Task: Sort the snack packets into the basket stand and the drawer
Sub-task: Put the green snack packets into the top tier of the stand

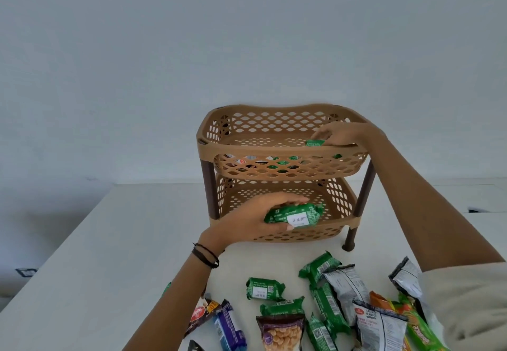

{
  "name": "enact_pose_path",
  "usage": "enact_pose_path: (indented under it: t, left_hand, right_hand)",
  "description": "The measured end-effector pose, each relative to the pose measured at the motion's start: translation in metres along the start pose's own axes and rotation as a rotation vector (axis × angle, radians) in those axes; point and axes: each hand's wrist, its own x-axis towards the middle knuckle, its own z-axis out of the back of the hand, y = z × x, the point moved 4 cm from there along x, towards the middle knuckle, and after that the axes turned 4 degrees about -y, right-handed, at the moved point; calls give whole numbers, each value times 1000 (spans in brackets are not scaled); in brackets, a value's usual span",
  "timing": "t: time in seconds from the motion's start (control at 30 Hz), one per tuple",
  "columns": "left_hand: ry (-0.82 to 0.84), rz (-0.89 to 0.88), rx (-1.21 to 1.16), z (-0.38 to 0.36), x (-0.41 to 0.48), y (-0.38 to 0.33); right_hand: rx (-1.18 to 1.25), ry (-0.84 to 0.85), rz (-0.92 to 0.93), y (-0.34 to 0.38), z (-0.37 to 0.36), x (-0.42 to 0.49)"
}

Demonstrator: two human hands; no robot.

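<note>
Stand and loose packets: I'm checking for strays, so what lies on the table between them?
Nothing. In the head view, the table between the stand and the packets is bare.

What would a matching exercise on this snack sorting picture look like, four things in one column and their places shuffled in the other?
Things
1. left hand
2. right hand
3. purple packet
4. brown leg

Places
A. lying on the table
B. inside the top basket, holding a small green packet
C. upright at the right side of the basket stand
D. before the lower basket, gripping a larger green packet

Pairs: 1-D, 2-B, 3-A, 4-C
</note>
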Motion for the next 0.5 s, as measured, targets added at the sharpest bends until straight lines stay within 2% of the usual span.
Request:
enact_pose_path:
  t: [0.23, 0.37, 0.5]
  left_hand:
    - [-138, -73, -72, 47, 37, -39]
    - [-292, -42, -90, 70, 77, -43]
    - [-348, -23, -59, 81, 120, -35]
  right_hand:
    - [-57, 174, -37, -10, 3, 0]
    - [-61, 195, -63, -19, 5, 0]
    - [-40, 188, -54, -24, 7, 3]
